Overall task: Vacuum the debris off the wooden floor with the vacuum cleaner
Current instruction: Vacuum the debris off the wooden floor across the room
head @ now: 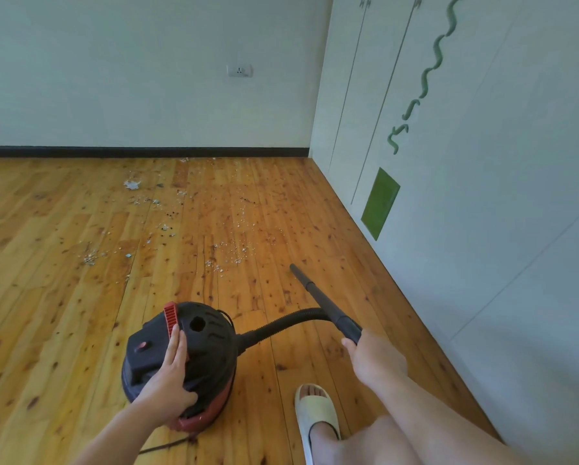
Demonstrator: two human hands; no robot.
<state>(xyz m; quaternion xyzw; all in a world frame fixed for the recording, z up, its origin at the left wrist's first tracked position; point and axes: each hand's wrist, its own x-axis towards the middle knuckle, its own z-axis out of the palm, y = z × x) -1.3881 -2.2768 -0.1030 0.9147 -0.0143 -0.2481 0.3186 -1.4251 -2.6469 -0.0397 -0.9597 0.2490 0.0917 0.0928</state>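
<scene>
The vacuum cleaner [207, 344] is a squat round canister, black on top with a red base and a ribbed red handle [170, 317]. It stands on the wooden floor [63, 297] at 6 o'clock in view. The left hand [169, 374] lies flat on its lid, fingers straight. A black ribbed hose [281, 322] curves out toward 3 o'clock to the wand [321, 297], which the right hand [373, 359] grips, fingers wrapped around its thick end. The wand's tip points toward 11 o'clock. Pale debris [167, 226] is scattered at 12 o'clock of the canister, well apart from the tip.
</scene>
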